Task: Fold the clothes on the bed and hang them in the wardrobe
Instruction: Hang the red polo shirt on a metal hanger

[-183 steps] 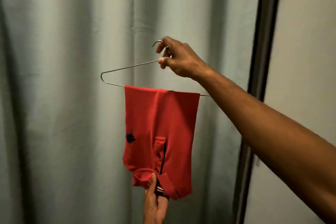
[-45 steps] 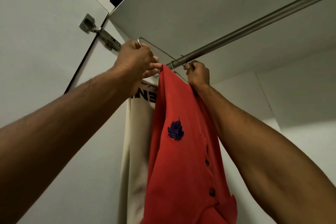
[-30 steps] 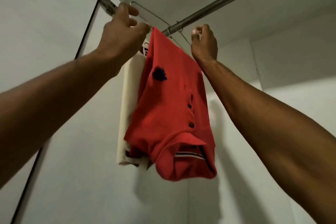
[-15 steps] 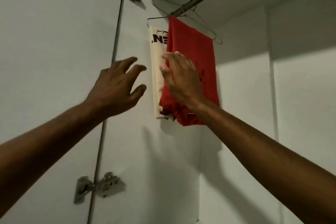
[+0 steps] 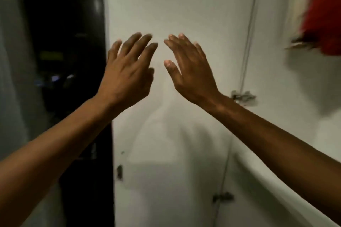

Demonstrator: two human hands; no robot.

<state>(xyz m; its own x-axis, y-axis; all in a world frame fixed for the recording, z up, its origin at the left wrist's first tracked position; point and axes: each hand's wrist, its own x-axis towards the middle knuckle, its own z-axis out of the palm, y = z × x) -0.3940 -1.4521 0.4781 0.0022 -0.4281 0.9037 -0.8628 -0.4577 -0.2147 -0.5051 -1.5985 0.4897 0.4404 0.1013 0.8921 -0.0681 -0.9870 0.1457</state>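
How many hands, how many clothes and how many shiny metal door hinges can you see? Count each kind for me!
Hands: 2, the left hand and the right hand, both held up and holding nothing.
Clothes: 2, a red shirt and a cream garment, blurred at the right edge.
Hinges: 2, an upper hinge and a lower hinge.
Total: 6

White door (image 5: pixel 184 5) apparently blocks ahead.

We see the left hand (image 5: pixel 127 72) and right hand (image 5: pixel 190 72) side by side at frame centre, before the wardrobe door (image 5: pixel 184 5). The hanging shirt (image 5: pixel 324 14) sits upper right; a hinge (image 5: pixel 242 96) lies right of the right wrist.
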